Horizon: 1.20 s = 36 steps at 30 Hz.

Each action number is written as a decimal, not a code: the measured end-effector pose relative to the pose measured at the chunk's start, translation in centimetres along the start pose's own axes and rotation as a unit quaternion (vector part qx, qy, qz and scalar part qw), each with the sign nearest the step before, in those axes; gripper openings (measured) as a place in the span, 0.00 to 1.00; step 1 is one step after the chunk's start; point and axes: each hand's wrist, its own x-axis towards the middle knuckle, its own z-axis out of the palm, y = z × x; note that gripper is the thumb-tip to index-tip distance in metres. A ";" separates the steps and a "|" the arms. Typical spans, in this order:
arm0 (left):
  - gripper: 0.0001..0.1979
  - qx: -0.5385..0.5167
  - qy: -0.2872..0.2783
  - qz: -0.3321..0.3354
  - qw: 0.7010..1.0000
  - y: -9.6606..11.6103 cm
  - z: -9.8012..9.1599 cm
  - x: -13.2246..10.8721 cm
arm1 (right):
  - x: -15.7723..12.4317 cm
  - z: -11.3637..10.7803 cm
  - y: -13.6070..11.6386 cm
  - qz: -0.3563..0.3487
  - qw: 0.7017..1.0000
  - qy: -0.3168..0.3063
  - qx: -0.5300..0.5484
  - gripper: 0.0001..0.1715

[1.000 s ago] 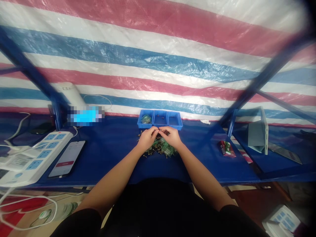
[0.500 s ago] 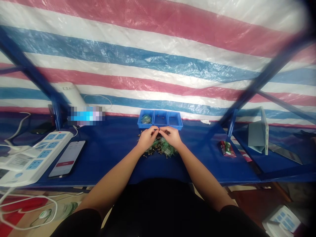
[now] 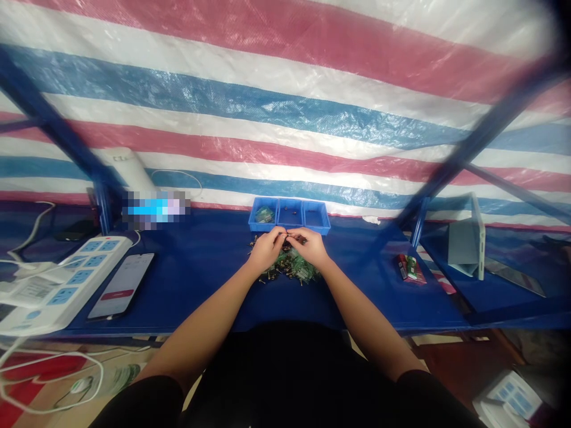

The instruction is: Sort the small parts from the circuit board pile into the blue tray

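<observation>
My left hand (image 3: 266, 249) and my right hand (image 3: 311, 245) meet fingertip to fingertip, both closed in a pinch. Whatever sits between the fingertips is too small and too covered to make out. Under and around the hands lies a pile of small parts (image 3: 292, 266), some green and clear, others dark and brass-coloured like screws. Just beyond the fingers stands a blue three-compartment bin (image 3: 289, 226). Green clear pieces (image 3: 264, 215) lie in its left compartment, and a few tiny dark bits show in the middle one.
On the blue table (image 3: 200, 297), a phone (image 3: 121, 286) and a white power strip (image 3: 84, 285) lie to the left. To the right are a small red-and-green box (image 3: 411, 268) and a tablet on a stand (image 3: 466, 244). Blue frame posts (image 3: 419, 223) rise on both sides.
Both hands stay in nearly the same place over the pile. Only the fingertips have shifted slightly; the tiny dark bit between them shows less now.
</observation>
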 end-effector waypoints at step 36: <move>0.12 0.000 -0.005 0.026 1.000 0.2 -0.2 0.1 | 0.2 -0.2 0.3 0.027 0.999 -0.014 -0.012 0.14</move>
